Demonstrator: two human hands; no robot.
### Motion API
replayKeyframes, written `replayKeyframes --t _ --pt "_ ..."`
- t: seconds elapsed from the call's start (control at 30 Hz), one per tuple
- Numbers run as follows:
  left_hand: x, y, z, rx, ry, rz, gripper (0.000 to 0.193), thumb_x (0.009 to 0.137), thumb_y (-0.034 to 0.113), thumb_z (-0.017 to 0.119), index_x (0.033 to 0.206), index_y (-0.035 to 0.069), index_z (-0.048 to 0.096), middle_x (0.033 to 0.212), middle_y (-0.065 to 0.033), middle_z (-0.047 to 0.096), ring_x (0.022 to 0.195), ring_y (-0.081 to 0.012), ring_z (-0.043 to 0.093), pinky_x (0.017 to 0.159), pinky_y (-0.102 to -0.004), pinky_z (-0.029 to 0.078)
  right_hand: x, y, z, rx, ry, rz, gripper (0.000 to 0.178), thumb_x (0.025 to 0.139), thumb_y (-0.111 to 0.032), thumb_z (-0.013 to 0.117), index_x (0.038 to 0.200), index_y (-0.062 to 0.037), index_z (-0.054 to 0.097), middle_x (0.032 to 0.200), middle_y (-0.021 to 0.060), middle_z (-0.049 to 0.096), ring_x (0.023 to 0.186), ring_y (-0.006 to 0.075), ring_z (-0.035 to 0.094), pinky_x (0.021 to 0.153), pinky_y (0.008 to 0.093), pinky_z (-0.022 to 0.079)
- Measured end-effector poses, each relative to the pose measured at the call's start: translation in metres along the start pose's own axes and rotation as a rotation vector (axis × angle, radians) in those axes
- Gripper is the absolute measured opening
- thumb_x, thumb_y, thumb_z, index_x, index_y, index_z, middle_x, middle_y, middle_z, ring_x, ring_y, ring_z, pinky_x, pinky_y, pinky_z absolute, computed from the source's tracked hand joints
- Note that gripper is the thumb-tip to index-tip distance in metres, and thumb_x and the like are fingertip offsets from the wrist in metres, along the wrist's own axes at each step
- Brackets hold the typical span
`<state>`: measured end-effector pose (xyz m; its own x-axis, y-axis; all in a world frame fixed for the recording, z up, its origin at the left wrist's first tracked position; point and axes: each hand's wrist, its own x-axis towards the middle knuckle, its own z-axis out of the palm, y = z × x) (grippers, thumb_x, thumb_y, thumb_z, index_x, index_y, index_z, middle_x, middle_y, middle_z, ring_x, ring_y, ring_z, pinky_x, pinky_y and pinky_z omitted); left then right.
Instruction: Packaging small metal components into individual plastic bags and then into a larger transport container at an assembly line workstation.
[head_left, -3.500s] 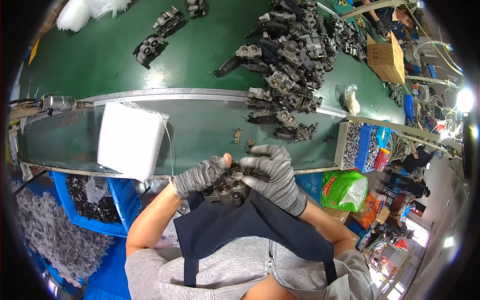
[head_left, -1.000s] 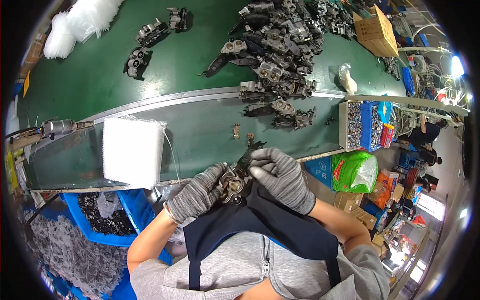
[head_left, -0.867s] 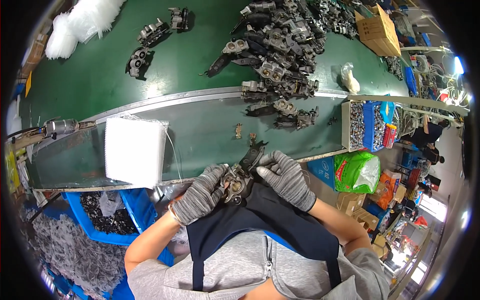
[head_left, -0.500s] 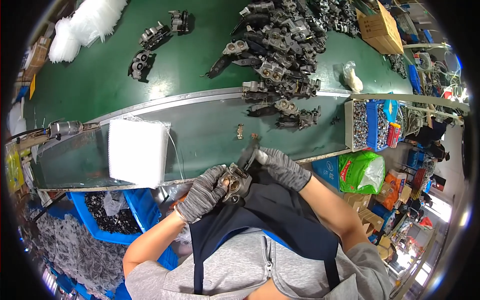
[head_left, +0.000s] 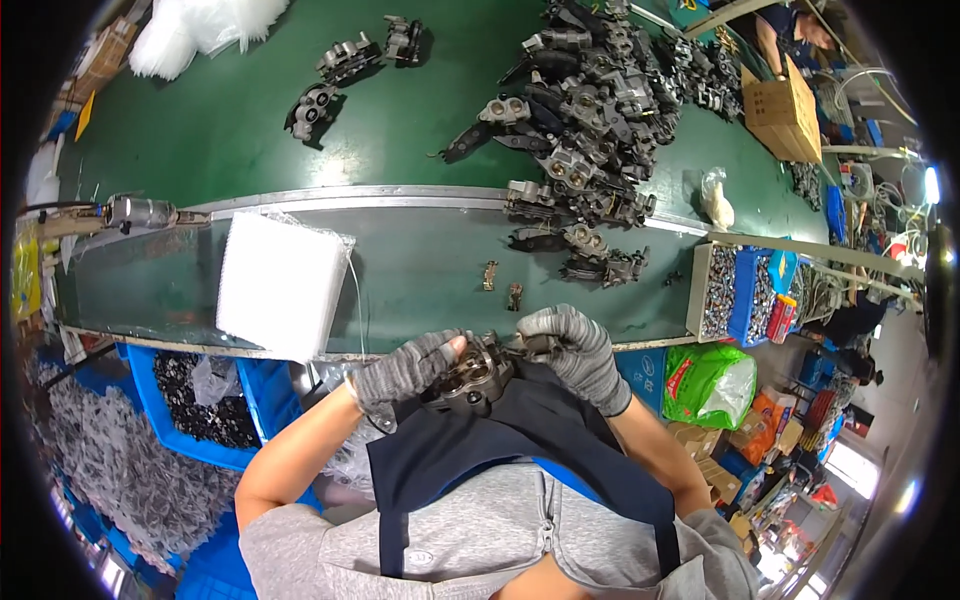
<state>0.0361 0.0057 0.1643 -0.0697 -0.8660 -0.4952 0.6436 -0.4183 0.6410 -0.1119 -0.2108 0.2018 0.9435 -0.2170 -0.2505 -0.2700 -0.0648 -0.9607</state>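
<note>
1. Holding a dark metal casting (head_left: pixel 478 375) close against my navy apron (head_left: pixel 500 440), I had both gloved hands on it, just below the near edge of the workbench (head_left: pixel 420 275).
2. My left hand (head_left: pixel 405 368) was clenched around the casting's left side; the grey knit fingers (head_left: pixel 420 350) curled over its top, and my bare thumb tip pressed near its round opening.
3. My right hand (head_left: pixel 570 352) gripped the casting's right end, the fingers bent down over a small part sticking out toward the bench. What lay under those fingertips I could not tell.
4. The casting sat between my two hands, touching both, with its round bore facing up toward me.
5. Just beyond my hands, two small metal clips (head_left: pixel 502 285) lay apart on the bench's grey-green surface.
6. A stack of white foam sheets (head_left: pixel 283 283) rested on the bench to my left.
7. A heap of similar dark castings (head_left: pixel 590 110) covered the green conveyor belt (head_left: pixel 220 120) further out, spilling onto the bench to my right.
8. A tray of small silver fasteners (head_left: pixel 722 290) stood at my right, well apart from my hands.
9. Blue bins (head_left: pixel 195 400) of dark parts sat below the bench to my left.
</note>
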Motion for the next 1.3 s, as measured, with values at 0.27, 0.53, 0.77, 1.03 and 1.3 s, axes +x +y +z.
replayKeyframes --t 0.27,0.53,0.77,1.03,1.3 --pt "0.002 0.016 0.000 -0.062 0.032 -0.164 0.056 0.099 0.051 0.044 0.112 0.001 0.065 0.100 -0.0041 0.068 0.094 -0.0094 0.061 0.085 -0.0242 0.048 0.001 -0.030 0.010 -0.490 -0.110 -0.357 0.029 0.083 -0.013 0.067 0.111 -0.0067 0.064 0.101 0.0123 0.068 0.086 0.0237 0.066 0.074 0.0317 0.053" --pt "-0.004 0.033 0.004 -0.046 0.081 -0.038 0.058 0.097 0.055 0.045 0.106 0.002 0.068 0.090 -0.0048 0.069 0.079 -0.0091 0.062 0.069 -0.0205 0.051 0.019 -0.057 0.047 -0.490 -0.423 0.085 0.026 0.085 -0.011 0.057 0.110 -0.0045 0.063 0.094 0.0132 0.066 0.080 0.0313 0.064 0.072 0.0393 0.053" --pt "0.005 0.015 -0.015 0.011 0.025 -0.008 0.065 0.095 0.058 0.045 0.115 -0.001 0.064 0.106 -0.0089 0.067 0.097 -0.0133 0.060 0.085 -0.0248 0.048 0.015 -0.049 0.049 -0.743 -0.362 -0.221 0.023 0.086 -0.019 0.060 0.101 -0.0029 0.066 0.095 0.0129 0.063 0.085 0.0306 0.062 0.071 0.0399 0.050" --pt "0.013 0.022 -0.028 -0.068 -0.363 -0.148 0.072 0.085 0.065 0.055 0.135 0.013 0.050 0.140 -0.0131 0.043 0.127 -0.0298 0.037 0.100 -0.0563 0.029 0.031 -0.057 0.037 -0.716 -0.238 -0.113 0.019 0.077 -0.021 0.071 0.092 -0.0105 0.071 0.087 0.0074 0.065 0.074 0.0275 0.059 0.068 0.0382 0.049" --pt "0.012 0.033 -0.031 0.092 -0.129 -0.018 0.062 0.093 0.054 0.052 0.121 -0.001 0.061 0.114 -0.0120 0.066 0.105 -0.0168 0.060 0.093 -0.0273 0.046 0.032 -0.055 0.040 -1.029 -0.291 -0.383 0.017 0.077 -0.025 0.071 0.089 -0.0124 0.069 0.083 0.0059 0.062 0.075 0.0247 0.059 0.065 0.0396 0.046"
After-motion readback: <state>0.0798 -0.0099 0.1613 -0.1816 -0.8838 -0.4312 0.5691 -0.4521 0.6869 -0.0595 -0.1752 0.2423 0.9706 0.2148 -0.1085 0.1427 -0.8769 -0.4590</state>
